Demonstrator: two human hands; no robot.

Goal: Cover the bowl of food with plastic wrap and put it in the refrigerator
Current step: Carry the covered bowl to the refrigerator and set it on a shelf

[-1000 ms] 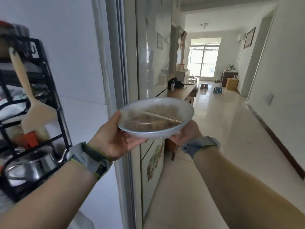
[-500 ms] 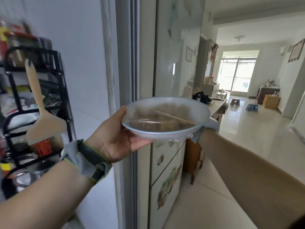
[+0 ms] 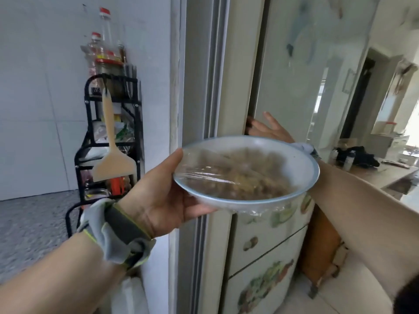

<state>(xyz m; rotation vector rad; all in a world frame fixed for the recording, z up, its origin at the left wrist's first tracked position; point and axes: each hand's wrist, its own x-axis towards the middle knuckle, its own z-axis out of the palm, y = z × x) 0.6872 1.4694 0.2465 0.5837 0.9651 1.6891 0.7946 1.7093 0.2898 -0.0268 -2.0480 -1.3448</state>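
Note:
A pale bowl (image 3: 301,164) with a blue rim holds brown food under stretched plastic wrap (image 3: 231,175). My left hand (image 3: 158,198) grips the bowl's left side, thumb on the rim and fingers underneath, at chest height. My right hand (image 3: 267,128) is behind the bowl with fingers spread, its fingertips at the left edge of the refrigerator's upper door (image 3: 294,87). The refrigerator is white with vegetable pictures on its lower doors (image 3: 267,245). Its doors look shut.
A door frame (image 3: 197,87) stands just left of the refrigerator. Further left a black wire rack (image 3: 136,137) holds bottles, jars and a hanging wooden spatula (image 3: 111,150). A wooden sideboard (image 3: 385,175) and a bright hallway lie to the right.
My right hand left the bowl and went up to the edge of the refrigerator door. My left hand alone now carries the bowl. The view swung left and closer to the refrigerator.

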